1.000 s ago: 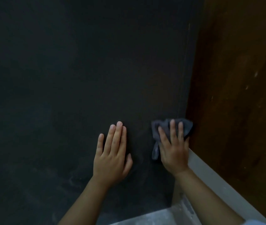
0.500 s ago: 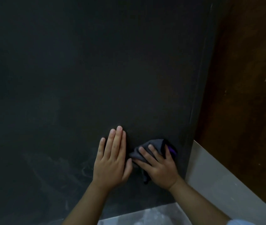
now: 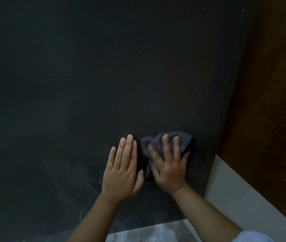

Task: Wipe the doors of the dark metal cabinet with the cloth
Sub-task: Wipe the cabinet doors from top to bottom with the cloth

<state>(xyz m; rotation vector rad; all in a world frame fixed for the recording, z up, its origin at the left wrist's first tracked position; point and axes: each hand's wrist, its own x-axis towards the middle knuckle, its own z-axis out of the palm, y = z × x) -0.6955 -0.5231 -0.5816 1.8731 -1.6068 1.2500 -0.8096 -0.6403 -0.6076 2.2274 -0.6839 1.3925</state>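
Your right hand presses the bunched grey cloth flat-fingered against the dark cabinet door — your left hand, open and empty, rests just beside it.

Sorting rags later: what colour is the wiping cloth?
Dark grey cloth, seen in the head view.

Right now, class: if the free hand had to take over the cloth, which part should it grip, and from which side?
Probably the bunched fold of the cloth that sticks out left of the right hand. The left hand lies flat on the cabinet door just beside it, so come from the left and pinch that loose, uncovered fold.
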